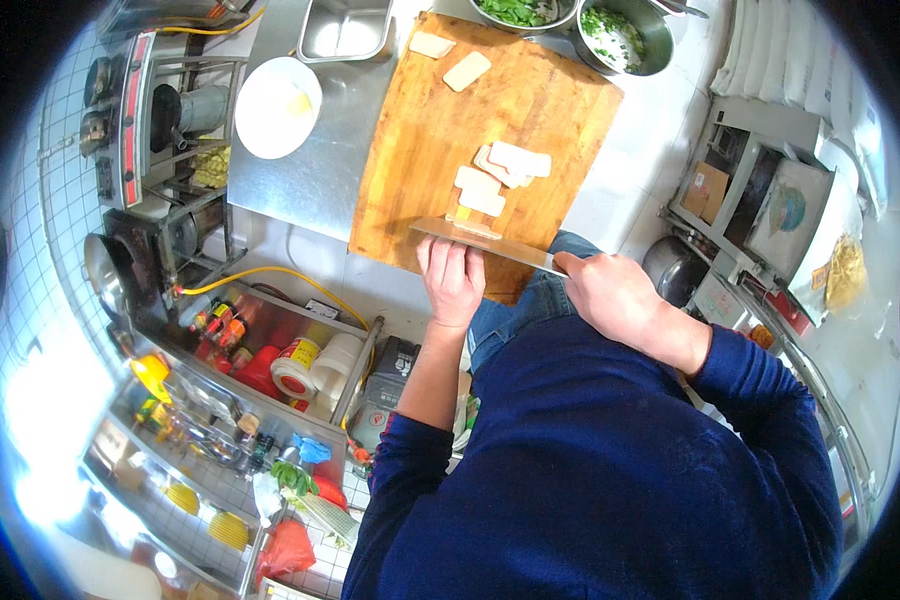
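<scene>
My right hand [615, 300] grips the handle of a kitchen knife [505, 249]. The long blade lies across the near part of a wooden cutting board [410, 150], pointing left. Close against the blade's near side is my left hand [452, 280], its fingers bent and together; what they hold, if anything, is hidden. Just beyond the blade rests a thin pale slice [473, 227]. Further off are overlapping pale pinkish slices, apparently luncheon meat [518, 162], with more slices [481, 191] beside them. Two pale pieces [467, 71] lie near the board's far left corner.
A white bowl [260, 105] and a steel pan [305, 45] stand on the metal counter [300, 180] left of the board. Beyond the board are metal bowls of chopped greens [620, 38]. Shelves with bottles and tubs [298, 368] are at left; a cabinet [755, 195] stands right.
</scene>
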Available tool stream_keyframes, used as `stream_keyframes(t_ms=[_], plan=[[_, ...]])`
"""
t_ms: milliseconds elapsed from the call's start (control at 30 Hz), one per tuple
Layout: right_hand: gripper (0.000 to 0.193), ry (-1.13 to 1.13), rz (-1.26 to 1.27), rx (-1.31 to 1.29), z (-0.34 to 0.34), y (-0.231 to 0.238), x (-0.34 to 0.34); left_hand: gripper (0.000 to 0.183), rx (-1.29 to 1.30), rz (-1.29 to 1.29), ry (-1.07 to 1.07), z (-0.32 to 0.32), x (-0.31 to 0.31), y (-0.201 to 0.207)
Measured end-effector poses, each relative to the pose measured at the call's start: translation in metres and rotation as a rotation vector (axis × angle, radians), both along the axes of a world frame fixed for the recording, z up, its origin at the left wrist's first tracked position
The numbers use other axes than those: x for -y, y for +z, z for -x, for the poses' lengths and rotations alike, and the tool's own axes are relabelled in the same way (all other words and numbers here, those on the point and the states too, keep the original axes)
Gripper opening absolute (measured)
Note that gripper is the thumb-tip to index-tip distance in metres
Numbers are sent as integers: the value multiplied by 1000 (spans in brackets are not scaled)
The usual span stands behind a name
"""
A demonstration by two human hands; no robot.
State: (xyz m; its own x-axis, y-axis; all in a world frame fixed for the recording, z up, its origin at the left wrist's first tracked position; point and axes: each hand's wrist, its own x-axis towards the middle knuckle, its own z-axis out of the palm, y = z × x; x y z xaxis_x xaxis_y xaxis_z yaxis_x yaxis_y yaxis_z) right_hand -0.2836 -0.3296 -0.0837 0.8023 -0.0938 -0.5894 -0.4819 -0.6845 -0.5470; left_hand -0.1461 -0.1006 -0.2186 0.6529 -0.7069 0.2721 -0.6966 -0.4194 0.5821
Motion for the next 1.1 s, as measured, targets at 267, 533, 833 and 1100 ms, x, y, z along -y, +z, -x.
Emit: stream_keyframes(t_ms=[267, 533, 833, 1100], plan=[[17, 16, 46, 27, -12, -41, -15, 19, -16, -19, 10, 1, 3, 5], [17, -80, -38, 73, -1, -25, -4, 19, -16, 27, 25, 3, 0, 3], [27, 5, -26, -97, 3, 5, 0, 25, 15, 42, -13, 1, -2, -4], [23, 26, -8, -114, 1, 7, -1, 28, 5, 31, -12, -1, -2, 0]])
